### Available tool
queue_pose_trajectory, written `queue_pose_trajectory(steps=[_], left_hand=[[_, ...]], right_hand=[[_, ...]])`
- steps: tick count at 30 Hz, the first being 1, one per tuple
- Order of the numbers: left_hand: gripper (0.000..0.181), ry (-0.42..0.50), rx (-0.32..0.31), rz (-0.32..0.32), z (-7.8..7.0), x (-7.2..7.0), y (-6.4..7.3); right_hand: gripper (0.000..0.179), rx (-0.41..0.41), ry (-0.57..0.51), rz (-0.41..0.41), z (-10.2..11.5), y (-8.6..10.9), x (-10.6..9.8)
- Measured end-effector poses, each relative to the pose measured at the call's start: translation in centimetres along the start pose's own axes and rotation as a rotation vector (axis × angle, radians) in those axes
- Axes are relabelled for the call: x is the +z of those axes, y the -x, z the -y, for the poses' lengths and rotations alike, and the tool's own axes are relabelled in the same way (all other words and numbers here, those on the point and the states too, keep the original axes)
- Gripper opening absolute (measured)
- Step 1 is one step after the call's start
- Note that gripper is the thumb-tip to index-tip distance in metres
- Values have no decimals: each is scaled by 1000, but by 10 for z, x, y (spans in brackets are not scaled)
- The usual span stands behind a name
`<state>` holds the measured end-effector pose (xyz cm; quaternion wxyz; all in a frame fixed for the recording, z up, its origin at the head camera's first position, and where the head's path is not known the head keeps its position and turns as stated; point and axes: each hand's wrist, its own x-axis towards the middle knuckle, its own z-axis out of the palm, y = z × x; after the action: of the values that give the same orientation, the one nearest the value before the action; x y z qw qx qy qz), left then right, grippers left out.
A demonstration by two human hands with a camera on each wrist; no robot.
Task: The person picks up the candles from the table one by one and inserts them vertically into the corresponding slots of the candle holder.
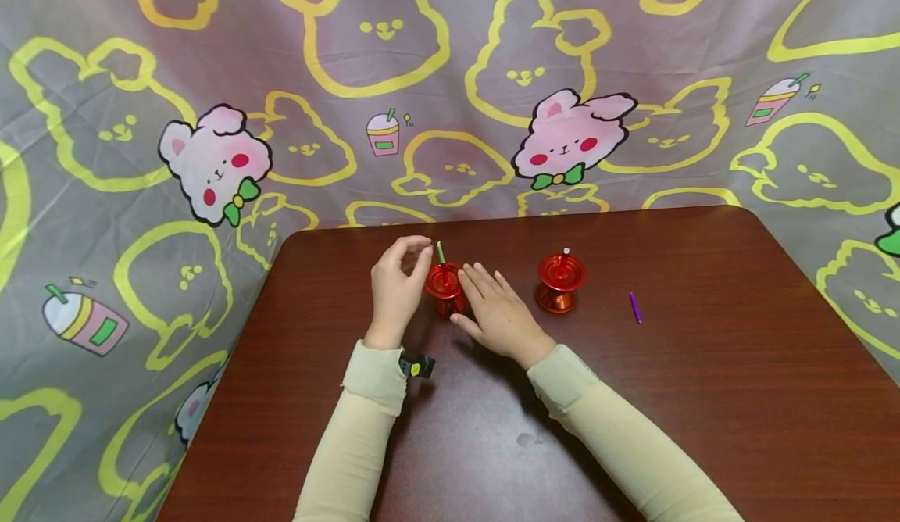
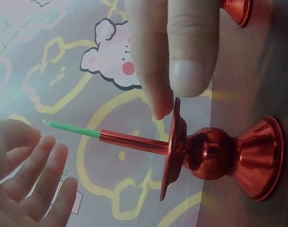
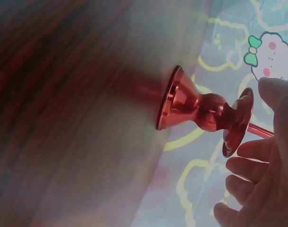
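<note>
A green candle (image 1: 441, 252) stands upright in the tube of a shiny red candle holder (image 1: 450, 303), which has a round dish and a flared foot. My left hand (image 1: 399, 287) is raised beside the candle's top, fingers bent loosely around nothing. In the left wrist view, the left fingers (image 2: 54, 158) sit close to the tip of the green candle (image 2: 75, 129). My right hand (image 1: 502, 319) reaches over from the other side with its fingers extended, fingertips right at the dish's rim. Only the holder's lower part (image 3: 196, 106) shows uncovered in the right wrist view.
A second red candle holder (image 1: 560, 276) stands to the right, a small white end showing at its tube's top. Farther right a purple candle (image 1: 636, 308) lies on the brown table (image 1: 703, 397). A patterned cloth (image 1: 457, 116) hangs behind the table.
</note>
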<state>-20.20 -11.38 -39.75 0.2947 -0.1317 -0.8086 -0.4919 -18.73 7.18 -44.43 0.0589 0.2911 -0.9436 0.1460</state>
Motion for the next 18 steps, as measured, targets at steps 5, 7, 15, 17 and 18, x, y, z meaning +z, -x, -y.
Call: queue_pose_trajectory(steps=[5, 7, 15, 17, 18], left_hand=[[13, -36, 62, -22, -2, -3, 3], [13, -73, 89, -24, -4, -4, 5], [13, -211, 172, -25, -12, -10, 15], [14, -226, 179, -20, -14, -11, 18], [14, -233, 185, -18, -15, -11, 19]], right_hand=[[72, 8, 16, -36, 1, 2, -1], [69, 11, 22, -61, 2, 3, -3], [55, 8, -8, -200, 4, 13, -15], [49, 1, -15, -237, 3, 16, -17], [47, -2, -18, -254, 2, 17, -18]])
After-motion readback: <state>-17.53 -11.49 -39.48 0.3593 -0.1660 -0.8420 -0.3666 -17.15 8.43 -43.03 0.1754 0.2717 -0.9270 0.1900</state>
